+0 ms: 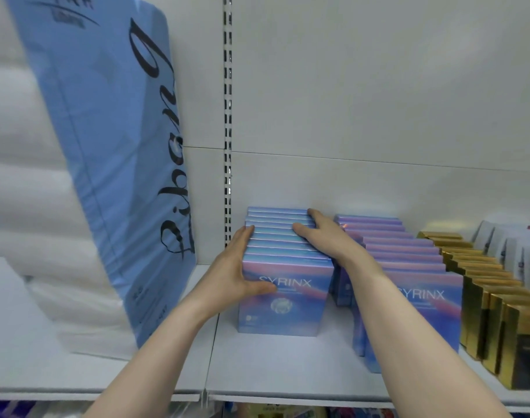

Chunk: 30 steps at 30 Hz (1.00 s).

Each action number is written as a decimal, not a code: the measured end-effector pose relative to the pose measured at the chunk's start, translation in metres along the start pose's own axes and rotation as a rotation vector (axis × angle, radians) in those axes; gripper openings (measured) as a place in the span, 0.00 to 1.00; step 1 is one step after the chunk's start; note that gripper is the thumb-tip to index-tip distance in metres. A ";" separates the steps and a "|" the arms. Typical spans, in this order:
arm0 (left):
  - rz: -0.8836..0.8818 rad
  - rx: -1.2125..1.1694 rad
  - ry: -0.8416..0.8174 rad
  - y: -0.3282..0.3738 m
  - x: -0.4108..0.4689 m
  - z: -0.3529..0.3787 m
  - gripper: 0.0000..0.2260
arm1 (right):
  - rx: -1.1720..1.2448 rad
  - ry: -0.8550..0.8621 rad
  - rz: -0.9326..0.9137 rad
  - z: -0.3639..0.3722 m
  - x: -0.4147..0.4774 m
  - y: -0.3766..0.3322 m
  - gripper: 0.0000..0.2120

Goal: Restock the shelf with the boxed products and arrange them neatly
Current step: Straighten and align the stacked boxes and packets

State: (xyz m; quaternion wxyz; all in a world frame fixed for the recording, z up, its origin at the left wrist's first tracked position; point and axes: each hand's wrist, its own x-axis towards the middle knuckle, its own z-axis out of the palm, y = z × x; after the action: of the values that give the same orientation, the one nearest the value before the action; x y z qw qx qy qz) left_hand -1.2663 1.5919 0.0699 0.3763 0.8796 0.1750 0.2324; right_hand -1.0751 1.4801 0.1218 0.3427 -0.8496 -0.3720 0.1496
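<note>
A row of several blue-pink SYRINX boxes stands upright on the white shelf, running back to the rear wall. My left hand clasps the row's left side, thumb across the front box's face. My right hand presses on the right side of the row, fingers laid over the tops of the rear boxes. A second row of the same SYRINX boxes stands just to the right, partly hidden behind my right forearm.
A large blue paper-roll pack leans at the left, close to the first row. Gold boxes and white boxes stand in rows at the right. A slotted upright runs up the back wall.
</note>
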 end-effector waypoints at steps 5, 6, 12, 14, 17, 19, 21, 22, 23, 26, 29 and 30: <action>0.014 -0.001 -0.010 0.000 -0.001 -0.004 0.51 | -0.027 0.036 -0.049 -0.002 -0.011 -0.002 0.32; 0.026 0.016 -0.011 -0.001 -0.001 -0.005 0.51 | -0.050 0.072 -0.091 -0.002 -0.019 -0.002 0.33; 0.062 0.220 -0.015 -0.003 0.003 -0.004 0.53 | -0.392 -0.037 -0.280 0.021 -0.084 0.012 0.53; 0.071 0.246 0.018 -0.002 0.004 -0.002 0.51 | -0.556 0.043 -0.317 0.031 -0.077 0.016 0.52; 0.093 0.251 0.061 -0.003 0.003 0.001 0.47 | -0.588 0.090 -0.333 0.035 -0.066 0.021 0.50; 0.128 0.274 0.091 -0.005 0.000 0.003 0.44 | -0.597 0.096 -0.344 0.035 -0.066 0.024 0.49; 0.154 0.303 0.119 -0.005 -0.005 0.004 0.41 | -0.601 0.105 -0.351 0.034 -0.068 0.024 0.49; 0.165 0.327 0.132 -0.004 -0.007 0.004 0.41 | -0.608 0.110 -0.352 0.034 -0.069 0.023 0.50; 0.177 0.356 0.143 -0.003 -0.009 0.003 0.40 | -0.621 0.117 -0.351 0.033 -0.071 0.022 0.49; 0.271 0.451 0.188 -0.002 -0.016 0.004 0.37 | -0.697 0.181 -0.373 0.030 -0.081 0.020 0.48; 0.335 0.530 0.229 -0.001 -0.024 0.005 0.34 | -0.689 0.292 -0.440 0.032 -0.098 0.025 0.46; 0.347 0.548 0.241 -0.001 -0.026 0.006 0.34 | -0.689 0.333 -0.457 0.034 -0.103 0.027 0.45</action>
State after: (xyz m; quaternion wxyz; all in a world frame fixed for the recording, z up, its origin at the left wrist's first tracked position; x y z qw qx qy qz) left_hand -1.2849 1.5763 0.0586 0.0576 0.9308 0.1220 0.3397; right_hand -1.1476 1.4070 0.0785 0.1192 -0.8227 -0.5180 -0.2015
